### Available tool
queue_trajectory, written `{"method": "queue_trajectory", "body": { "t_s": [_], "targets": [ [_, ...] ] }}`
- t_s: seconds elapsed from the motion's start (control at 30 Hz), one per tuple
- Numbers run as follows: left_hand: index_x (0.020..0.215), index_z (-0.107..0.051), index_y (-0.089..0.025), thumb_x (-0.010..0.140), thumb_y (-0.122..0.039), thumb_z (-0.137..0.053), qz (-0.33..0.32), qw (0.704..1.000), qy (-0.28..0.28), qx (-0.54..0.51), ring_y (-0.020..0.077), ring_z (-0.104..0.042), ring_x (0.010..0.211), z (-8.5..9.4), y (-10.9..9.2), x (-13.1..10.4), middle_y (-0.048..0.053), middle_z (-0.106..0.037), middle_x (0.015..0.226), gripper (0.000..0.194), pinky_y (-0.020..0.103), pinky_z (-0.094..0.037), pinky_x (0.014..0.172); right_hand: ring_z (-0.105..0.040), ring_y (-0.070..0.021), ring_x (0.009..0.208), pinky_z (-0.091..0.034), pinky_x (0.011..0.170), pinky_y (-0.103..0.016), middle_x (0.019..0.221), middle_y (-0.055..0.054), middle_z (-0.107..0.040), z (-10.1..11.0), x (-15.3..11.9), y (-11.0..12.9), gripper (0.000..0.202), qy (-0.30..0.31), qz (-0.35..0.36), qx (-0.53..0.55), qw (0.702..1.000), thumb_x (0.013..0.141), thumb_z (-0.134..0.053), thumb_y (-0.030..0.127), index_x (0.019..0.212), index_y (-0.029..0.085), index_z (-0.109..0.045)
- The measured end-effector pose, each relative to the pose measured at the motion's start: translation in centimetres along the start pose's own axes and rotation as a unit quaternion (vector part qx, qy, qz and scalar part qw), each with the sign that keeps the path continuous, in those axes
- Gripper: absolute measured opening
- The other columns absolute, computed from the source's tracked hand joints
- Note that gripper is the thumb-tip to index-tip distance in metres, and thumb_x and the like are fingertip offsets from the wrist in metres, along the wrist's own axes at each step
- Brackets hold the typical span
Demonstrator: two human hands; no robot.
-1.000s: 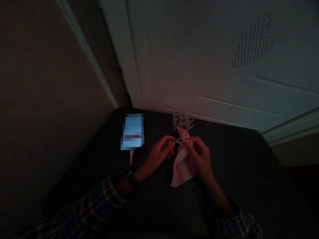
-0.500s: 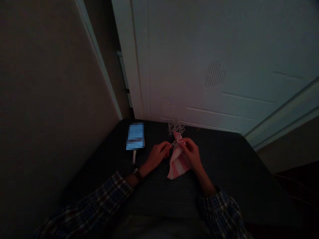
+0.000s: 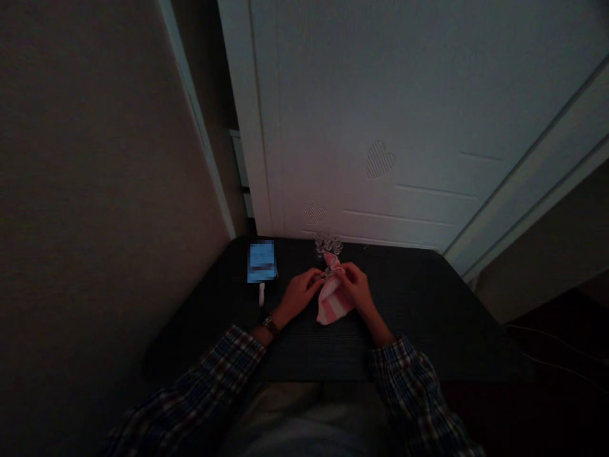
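Over the dark table, my left hand (image 3: pixel 299 293) is closed, its fingertips pinching a small clear, shiny object (image 3: pixel 325 275) whose kind I cannot make out. My right hand (image 3: pixel 358 287) grips a pink and white striped cloth (image 3: pixel 333 303), bunched at the top against that object. The lower part of the cloth hangs down between both hands. Just behind the cloth, several small clear glass-like pieces (image 3: pixel 328 243) stand in a cluster; their exact kind is too dim to tell.
A lit phone-like screen (image 3: pixel 261 261), blurred out, is at the table's left, with a white cable plug (image 3: pixel 261 294) below it. The dark tabletop (image 3: pixel 419 311) has angled corners. A white panel with hearts (image 3: pixel 323 127) rises behind it; a wall (image 3: pixel 95 190) stands at left.
The view has shifted and tilted slightly. My left hand has come closer to my right at the top of the cloth. Both hands keep their hold.
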State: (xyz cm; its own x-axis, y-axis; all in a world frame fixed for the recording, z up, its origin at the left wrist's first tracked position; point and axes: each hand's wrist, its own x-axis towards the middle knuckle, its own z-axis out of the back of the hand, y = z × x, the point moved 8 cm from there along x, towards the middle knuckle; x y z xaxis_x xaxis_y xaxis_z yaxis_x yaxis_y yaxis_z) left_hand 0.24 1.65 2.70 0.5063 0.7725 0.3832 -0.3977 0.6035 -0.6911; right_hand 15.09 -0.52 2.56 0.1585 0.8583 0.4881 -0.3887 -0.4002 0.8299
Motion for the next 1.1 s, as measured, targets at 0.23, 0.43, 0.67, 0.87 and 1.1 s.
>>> {"method": "queue_trajectory", "body": {
  "t_s": [0.23,0.43,0.67,0.87,1.1],
  "targets": [
    [0.104,-0.053,-0.021,0.083,-0.033,-0.048,-0.022,0.998,-0.013,0.06,0.0137,-0.056,0.069,-0.2,0.3,-0.2,0.0,-0.061,0.078,0.025,0.024,-0.041,0.062,-0.059,-0.0176,0.077,-0.045,0.068,-0.027,0.089,-0.004,-0.065,0.0,-0.2,-0.4,0.027,-0.006,-0.001,-0.009,1.0,0.081,-0.05,0.042,0.09,0.02,-0.062],
    [0.107,-0.052,-0.022,0.083,-0.031,-0.048,-0.036,0.996,-0.004,0.078,0.0137,-0.056,0.069,0.0,-0.1,-0.6,0.0,-0.062,0.08,0.026,0.024,-0.042,0.062,-0.058,-0.0172,0.078,-0.044,0.069,-0.027,0.088,-0.003,-0.065,0.0,-0.2,-0.4,0.026,-0.003,0.012,-0.019,1.0,0.081,-0.05,0.041,0.09,0.021,-0.063],
    [0.106,-0.053,-0.021,0.083,-0.031,-0.048,-0.028,0.996,0.006,0.083,0.0136,-0.057,0.07,-0.1,-0.1,-0.6,0.001,-0.063,0.083,0.026,0.024,-0.043,0.063,-0.058,-0.0168,0.078,-0.044,0.069,-0.027,0.09,-0.003,-0.065,0.0,-0.3,-0.1,0.024,0.0,0.012,-0.012,1.0,0.081,-0.051,0.04,0.09,0.021,-0.062],
    [0.106,-0.054,-0.021,0.083,-0.032,-0.047,-0.031,0.996,0.01,0.084,0.0137,-0.057,0.07,-0.2,-0.1,-0.7,0.001,-0.063,0.084,0.026,0.024,-0.043,0.064,-0.058,-0.0165,0.077,-0.044,0.068,-0.026,0.088,-0.003,-0.065,0.0,-0.3,-0.3,0.025,0.0,0.006,-0.023,1.0,0.081,-0.05,0.04,0.089,0.021,-0.063],
    [0.107,-0.054,-0.022,0.083,-0.032,-0.046,-0.028,0.995,0.015,0.094,0.0152,-0.058,0.073,0.2,-0.3,-1.2,0.002,-0.063,0.084,0.027,0.025,-0.043,0.065,-0.057,-0.0162,0.074,-0.043,0.064,-0.026,0.09,-0.003,-0.065,-0.3,-0.4,-0.4,0.025,0.006,0.008,-0.035,0.999,0.081,-0.051,0.041,0.089,0.022,-0.064]
  ]
}}
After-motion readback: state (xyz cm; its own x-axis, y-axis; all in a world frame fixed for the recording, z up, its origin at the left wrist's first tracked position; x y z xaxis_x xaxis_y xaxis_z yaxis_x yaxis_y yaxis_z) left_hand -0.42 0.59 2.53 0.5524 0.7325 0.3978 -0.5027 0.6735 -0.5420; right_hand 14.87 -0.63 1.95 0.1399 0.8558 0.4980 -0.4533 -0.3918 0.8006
